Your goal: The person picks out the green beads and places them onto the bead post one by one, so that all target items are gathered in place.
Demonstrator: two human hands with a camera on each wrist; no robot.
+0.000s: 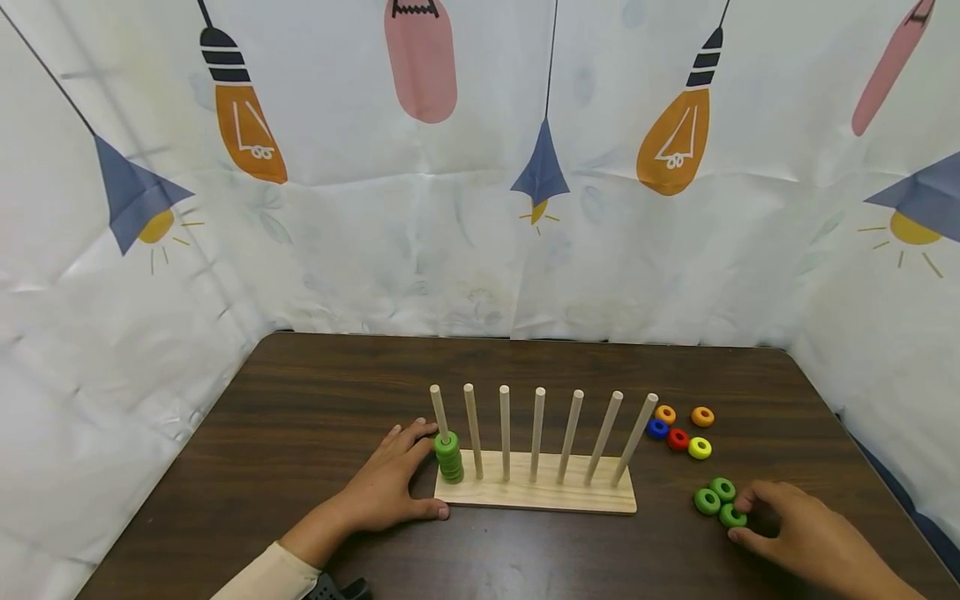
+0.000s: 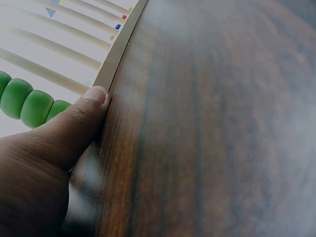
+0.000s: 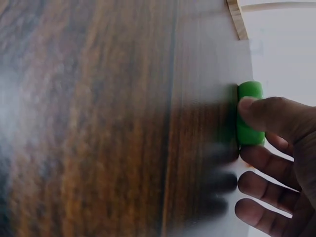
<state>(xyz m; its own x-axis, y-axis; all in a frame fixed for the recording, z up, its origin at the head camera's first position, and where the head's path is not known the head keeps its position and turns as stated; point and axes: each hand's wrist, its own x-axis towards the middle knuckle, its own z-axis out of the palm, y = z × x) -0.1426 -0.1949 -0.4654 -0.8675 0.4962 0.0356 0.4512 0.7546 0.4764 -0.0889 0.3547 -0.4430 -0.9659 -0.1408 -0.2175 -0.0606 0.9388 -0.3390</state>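
A wooden peg rack [image 1: 536, 492] with several upright pegs stands on the dark table. Green rings [image 1: 448, 457] are stacked on its leftmost peg. My left hand [image 1: 386, 483] holds the rack's left end, thumb along the front edge and fingers toward the back; in the left wrist view the thumb [image 2: 81, 116] presses the base edge. On the right, my right hand [image 1: 798, 529] pinches a green ring [image 1: 732, 516] that rests on the table. Two more green rings [image 1: 707, 501] [image 1: 723, 488] lie against it. In the right wrist view, the thumb covers part of the green ring [image 3: 251, 131].
Behind the green rings lie loose rings: two orange [image 1: 702, 416] [image 1: 665, 413], one blue [image 1: 657, 429], one red [image 1: 678, 439] and one yellow [image 1: 700, 448]. A printed white curtain [image 1: 480, 267] hangs behind the table [image 1: 315, 392].
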